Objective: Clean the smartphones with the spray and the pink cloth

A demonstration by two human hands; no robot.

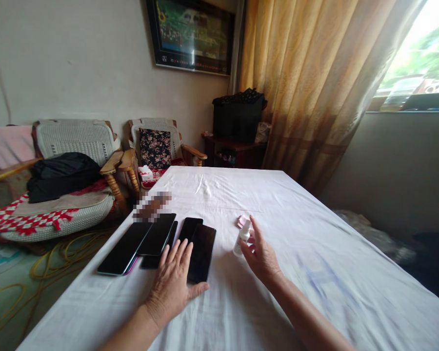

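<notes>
My left hand lies over the near end of a black smartphone, its fingers stretched out and its thumb by the phone's lower edge. Another dark phone sits partly beneath that one. To the left, several more phones overlap in a group, with a black phone on top and a larger phone at the outer side. My right hand is around a small white spray bottle, thumb on its side and index finger raised near the nozzle. Behind the bottle is a small pinkish item.
A white cloth covers the table. Near its left edge, a brownish thing is pixelated. Wooden armchairs stand at left, with a yellow hose on the floor. A television hangs behind; a curtain is at right.
</notes>
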